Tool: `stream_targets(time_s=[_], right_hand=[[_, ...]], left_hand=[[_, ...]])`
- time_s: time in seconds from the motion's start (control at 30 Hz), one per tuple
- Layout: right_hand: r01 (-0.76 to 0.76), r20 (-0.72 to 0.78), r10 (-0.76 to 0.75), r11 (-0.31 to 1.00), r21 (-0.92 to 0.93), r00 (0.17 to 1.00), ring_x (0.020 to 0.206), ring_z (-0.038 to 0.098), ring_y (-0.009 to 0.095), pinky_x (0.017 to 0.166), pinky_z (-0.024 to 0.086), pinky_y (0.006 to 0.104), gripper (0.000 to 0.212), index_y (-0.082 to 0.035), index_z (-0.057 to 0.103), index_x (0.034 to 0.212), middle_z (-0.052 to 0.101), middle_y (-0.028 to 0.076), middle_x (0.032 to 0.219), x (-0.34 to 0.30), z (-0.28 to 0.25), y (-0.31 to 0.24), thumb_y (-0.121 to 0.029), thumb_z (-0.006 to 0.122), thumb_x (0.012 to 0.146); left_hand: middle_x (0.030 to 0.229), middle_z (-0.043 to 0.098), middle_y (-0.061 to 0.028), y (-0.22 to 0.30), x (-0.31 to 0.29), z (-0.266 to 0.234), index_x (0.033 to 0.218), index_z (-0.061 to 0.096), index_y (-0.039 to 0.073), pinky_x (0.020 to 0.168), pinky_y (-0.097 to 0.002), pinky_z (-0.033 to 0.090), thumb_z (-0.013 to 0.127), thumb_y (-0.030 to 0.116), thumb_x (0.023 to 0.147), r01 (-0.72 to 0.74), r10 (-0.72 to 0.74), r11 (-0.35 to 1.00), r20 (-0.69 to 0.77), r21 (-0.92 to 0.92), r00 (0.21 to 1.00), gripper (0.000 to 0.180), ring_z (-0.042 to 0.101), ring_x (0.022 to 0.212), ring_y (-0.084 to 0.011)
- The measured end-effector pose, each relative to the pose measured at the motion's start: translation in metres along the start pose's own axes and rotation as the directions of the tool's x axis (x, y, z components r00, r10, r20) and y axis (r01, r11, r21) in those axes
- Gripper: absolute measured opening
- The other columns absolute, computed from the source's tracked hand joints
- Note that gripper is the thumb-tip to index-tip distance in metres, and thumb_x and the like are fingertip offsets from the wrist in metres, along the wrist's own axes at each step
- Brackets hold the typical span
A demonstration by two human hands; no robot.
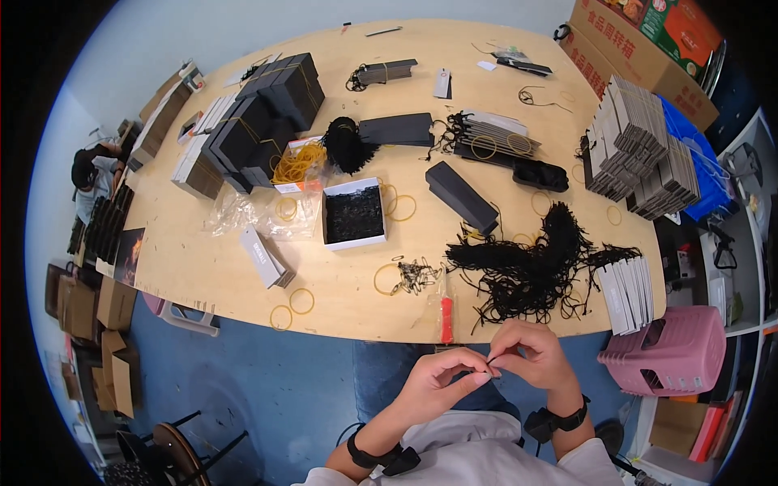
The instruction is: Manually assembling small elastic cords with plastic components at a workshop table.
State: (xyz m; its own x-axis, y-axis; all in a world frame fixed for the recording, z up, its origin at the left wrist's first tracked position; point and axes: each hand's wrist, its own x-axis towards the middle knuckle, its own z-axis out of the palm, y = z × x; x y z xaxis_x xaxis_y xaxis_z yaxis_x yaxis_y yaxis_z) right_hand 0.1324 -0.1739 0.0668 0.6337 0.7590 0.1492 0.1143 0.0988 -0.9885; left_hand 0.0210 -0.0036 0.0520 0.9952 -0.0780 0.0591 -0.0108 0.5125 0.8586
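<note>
Over my lap, just off the table's near edge, my left hand [448,381] and my right hand [528,355] meet at their fingertips. Both pinch a thin black strand [491,360]; most of it is hidden by the fingers, so its exact kind is unclear. Beyond them a red-handled tool [446,320] lies at the edge beside small dark safety pins [416,276]. A tangled heap of black cords [539,271] spreads to the right, with a fanned stack of white tags [626,296] at the table's right corner.
A white box of small black pieces [354,217], yellow rubber bands [301,164] and dark card stacks [243,142] stand left of centre. Grey tag bundles [636,150] pile at right. A pink plastic stool [668,352] is below the right corner. Another person [96,178] sits far left.
</note>
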Motion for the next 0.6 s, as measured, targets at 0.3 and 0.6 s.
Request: stream_targets(time_s=[0.3, 0.6], right_hand=[[-0.1, 0.04, 0.096, 0.987, 0.126, 0.995, 0.063, 0.052, 0.006, 0.052, 0.037, 0.0199, 0.008, -0.004, 0.064, 0.09, 0.06, 0.001, 0.081, -0.002, -0.003, 0.0, -0.003, 0.069, 0.084], [-0.138, 0.103, 0.122, 0.976, 0.168, 0.987, 0.066, 0.053, 0.007, 0.056, 0.041, 0.0213, 0.007, -0.003, 0.062, 0.092, 0.058, 0.002, 0.085, -0.001, -0.004, 0.0, -0.004, 0.067, 0.087]], left_hand=[[0.102, 0.064, -0.0114, -0.001, 0.0, 0.001, 0.101, 0.062, -0.004, 0.092, -0.032, 0.049, 0.058, -0.004, 0.092, 0.145, -0.145, 0.989, -0.022, 0.041, 0.989, 0.01, 0.062, 0.102, -0.0186], [0.103, 0.064, -0.0107, -0.002, 0.0, 0.001, 0.102, 0.061, -0.004, 0.092, -0.031, 0.05, 0.058, -0.003, 0.093, 0.154, -0.153, 0.987, -0.021, 0.047, 0.988, 0.01, 0.062, 0.101, -0.018]])
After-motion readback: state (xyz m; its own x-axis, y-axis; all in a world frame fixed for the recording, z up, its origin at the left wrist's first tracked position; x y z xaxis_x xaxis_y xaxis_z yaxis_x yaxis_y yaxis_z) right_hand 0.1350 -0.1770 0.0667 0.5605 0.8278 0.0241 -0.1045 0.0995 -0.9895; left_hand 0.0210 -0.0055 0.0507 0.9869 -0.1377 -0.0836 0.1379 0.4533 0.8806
